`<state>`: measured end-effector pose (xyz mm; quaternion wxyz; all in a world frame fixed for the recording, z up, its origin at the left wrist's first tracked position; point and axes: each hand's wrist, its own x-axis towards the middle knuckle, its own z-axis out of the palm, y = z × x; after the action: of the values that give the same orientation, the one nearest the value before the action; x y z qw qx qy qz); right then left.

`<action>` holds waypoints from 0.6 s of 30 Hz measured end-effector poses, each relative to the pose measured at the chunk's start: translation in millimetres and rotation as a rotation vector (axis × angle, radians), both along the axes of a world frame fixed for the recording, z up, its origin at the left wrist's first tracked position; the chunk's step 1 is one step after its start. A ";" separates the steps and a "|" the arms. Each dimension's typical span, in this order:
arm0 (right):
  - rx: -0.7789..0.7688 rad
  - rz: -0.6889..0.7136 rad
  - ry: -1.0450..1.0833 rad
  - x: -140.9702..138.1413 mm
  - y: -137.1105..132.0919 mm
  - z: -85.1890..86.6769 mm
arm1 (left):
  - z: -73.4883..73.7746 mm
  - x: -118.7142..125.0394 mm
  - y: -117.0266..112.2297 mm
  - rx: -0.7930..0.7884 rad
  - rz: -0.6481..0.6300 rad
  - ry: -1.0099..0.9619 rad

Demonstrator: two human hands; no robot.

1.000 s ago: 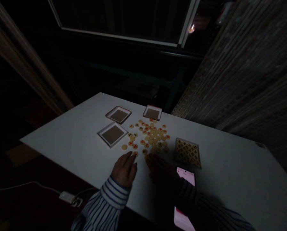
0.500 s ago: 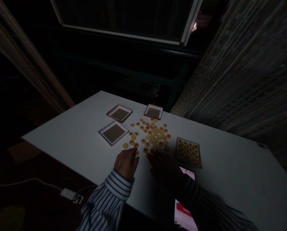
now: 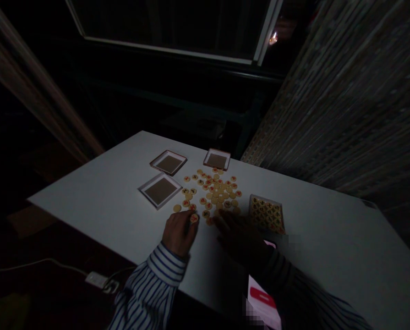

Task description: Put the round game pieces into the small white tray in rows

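Note:
Round pale xiangqi pieces (image 3: 221, 192) lie scattered over the white table, some with red or black characters up and others blank side up. My left hand (image 3: 177, 233) is closed with a red-marked xiangqi piece (image 3: 194, 218) between its thumb and fingers, at the near left edge of the scatter. My right hand (image 3: 241, 236) lies low with its fingers stretched over the near pieces, touching or just above them. It is in shadow, and what lies under its fingertips is partly hidden. To its right sits a shallow box (image 3: 267, 213) filled with rows of pieces.
Shallow box parts stand at the back left (image 3: 168, 162), in front of that (image 3: 159, 190), and at the back (image 3: 217, 159). A lit phone (image 3: 261, 298) is partly under my right forearm. A power strip (image 3: 96, 278) lies below the table's left edge; a bead curtain (image 3: 314, 105) hangs right.
The red-marked piece at my left hand now shows fully between thumb and fingers. My right fingers have shifted slightly, uncovering a red-marked piece beside them. The whole view has moved a little.

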<state>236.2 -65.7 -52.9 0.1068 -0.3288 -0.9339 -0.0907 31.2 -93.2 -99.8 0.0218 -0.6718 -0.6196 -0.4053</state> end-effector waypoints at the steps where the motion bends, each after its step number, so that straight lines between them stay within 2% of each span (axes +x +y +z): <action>1: 0.011 -0.001 0.005 1.0 0.0 1.1 | 1.9 0.7 -0.7 0.021 -0.006 -0.012; 5: 0.005 0.005 0.013 5.5 0.3 7.2 | 9.2 3.4 -2.4 0.075 -0.020 -0.045; 11: -0.003 -0.042 0.010 16.4 1.0 17.4 | 18.6 10.3 -0.8 0.060 -0.066 -0.037; 18: 0.025 -0.090 0.103 38.4 5.8 23.6 | 29.6 26.8 2.4 0.067 -0.101 -0.016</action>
<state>274.6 -59.9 -29.3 0.1548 -0.3735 -0.9102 -0.0901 58.0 -90.8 -70.2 0.0188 -0.6980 -0.5712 -0.4316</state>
